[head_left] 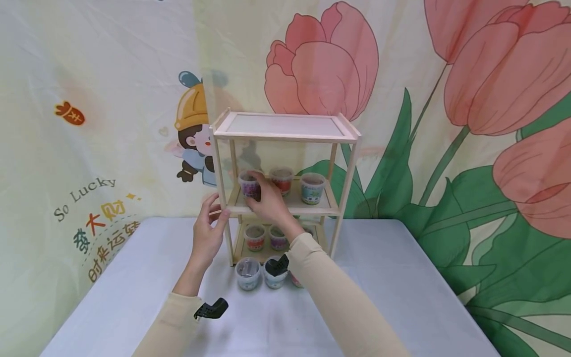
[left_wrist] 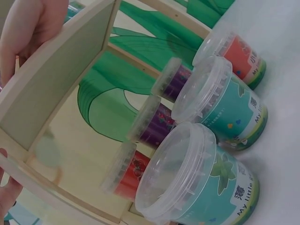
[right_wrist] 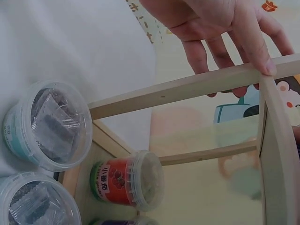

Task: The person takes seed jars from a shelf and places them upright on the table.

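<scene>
On the middle shelf, at its left end, my right hand [head_left: 269,201] holds a plastic cup with a purple label [head_left: 248,188], thumb in front and fingers over its far side. My left hand [head_left: 209,228] grips the front left post of the wooden shelf rack [head_left: 285,211]. In the right wrist view, the thumb of that left hand [right_wrist: 220,23] lies on the post where the shelf joins it, with the fingers behind. A red-labelled cup [head_left: 282,181] and a teal-labelled cup [head_left: 313,188] stand to the right of the held one.
The lower shelf bears a red-labelled cup [left_wrist: 133,173] and two purple-labelled cups [left_wrist: 154,123]. Before the rack, on the white-covered table [head_left: 379,297], stand two teal-labelled cups [left_wrist: 225,183] and a red-labelled cup [left_wrist: 239,56]. A printed cloth [head_left: 134,74] hangs behind.
</scene>
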Available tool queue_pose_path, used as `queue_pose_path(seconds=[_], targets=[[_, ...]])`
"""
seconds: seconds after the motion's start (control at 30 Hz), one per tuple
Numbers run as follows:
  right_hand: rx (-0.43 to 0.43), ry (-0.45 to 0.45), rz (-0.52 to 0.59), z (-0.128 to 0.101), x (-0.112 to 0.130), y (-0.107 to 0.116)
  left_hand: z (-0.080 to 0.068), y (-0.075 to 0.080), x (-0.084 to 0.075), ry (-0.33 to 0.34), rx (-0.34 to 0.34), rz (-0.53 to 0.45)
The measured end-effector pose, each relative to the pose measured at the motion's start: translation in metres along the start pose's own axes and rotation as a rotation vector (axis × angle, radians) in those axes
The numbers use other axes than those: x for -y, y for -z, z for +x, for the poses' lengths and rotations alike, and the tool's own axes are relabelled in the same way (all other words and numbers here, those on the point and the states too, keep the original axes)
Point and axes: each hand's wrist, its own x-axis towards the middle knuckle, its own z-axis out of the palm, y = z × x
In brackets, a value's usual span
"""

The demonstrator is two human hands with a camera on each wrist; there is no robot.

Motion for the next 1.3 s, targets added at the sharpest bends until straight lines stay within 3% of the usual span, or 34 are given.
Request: queue_pose_path(seconds=[0.43, 1.3], targets=[[-0.025, 0.066, 0.021, -0.0007, -0.0055, 0.0005, 0.0003, 0.0007, -0.001, -0.004, -0.004, -0.002], [0.02, 0.069, 0.074, -0.0056, -0.0097, 0.0024, 0.0, 0.0012, -0.0012, 0.005, 0.007, 0.0]])
